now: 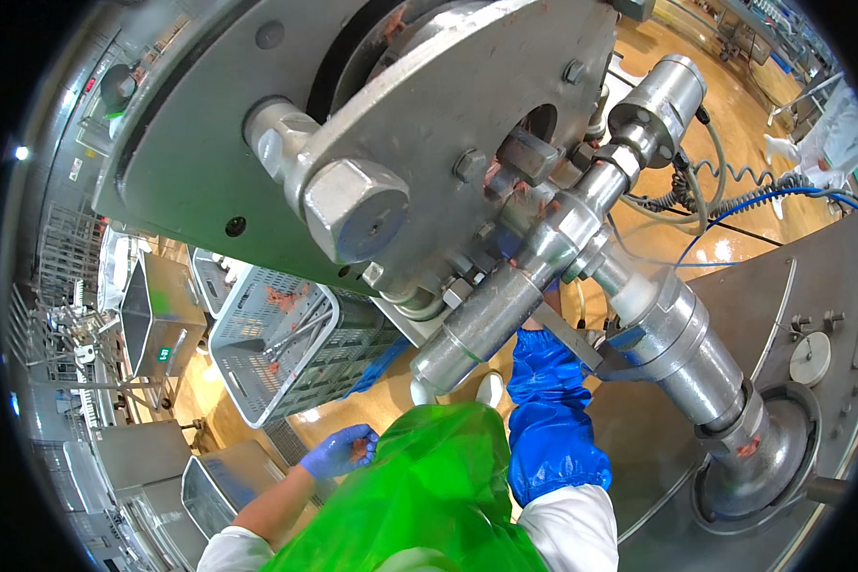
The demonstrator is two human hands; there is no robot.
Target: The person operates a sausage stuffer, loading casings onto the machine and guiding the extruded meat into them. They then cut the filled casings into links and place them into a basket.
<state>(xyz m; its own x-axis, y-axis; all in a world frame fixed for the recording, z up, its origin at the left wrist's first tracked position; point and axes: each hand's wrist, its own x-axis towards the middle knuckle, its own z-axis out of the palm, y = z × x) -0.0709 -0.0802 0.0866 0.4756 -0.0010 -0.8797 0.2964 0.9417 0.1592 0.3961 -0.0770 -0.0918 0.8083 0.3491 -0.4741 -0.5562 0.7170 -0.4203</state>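
Observation:
My left hand (pixel 341 451), in a blue-violet glove, hangs beside my green apron (pixel 419 486) with its fingers curled in. A small reddish patch shows at the fingers; whether it is a meat scrap or a stain I cannot tell. My right arm, in a shiny blue sleeve cover (pixel 555 419), reaches forward under a steel pipe assembly (pixel 500 319) of a large machine. The right hand is almost wholly hidden behind the metal. Above it stands a thick steel plate (pixel 448 105) with a big hex bolt (pixel 357 210). Reddish meat bits cling around the plate's opening.
A grey plastic crate (pixel 248 381) with metal rods and meat scraps stands left. Steel bins (pixel 162 315) are beyond it. A steel housing (pixel 810 286) closes off the right side. Cables and a blue hose (pixel 734 214) run there. Another person in white (pixel 834 133) is far right.

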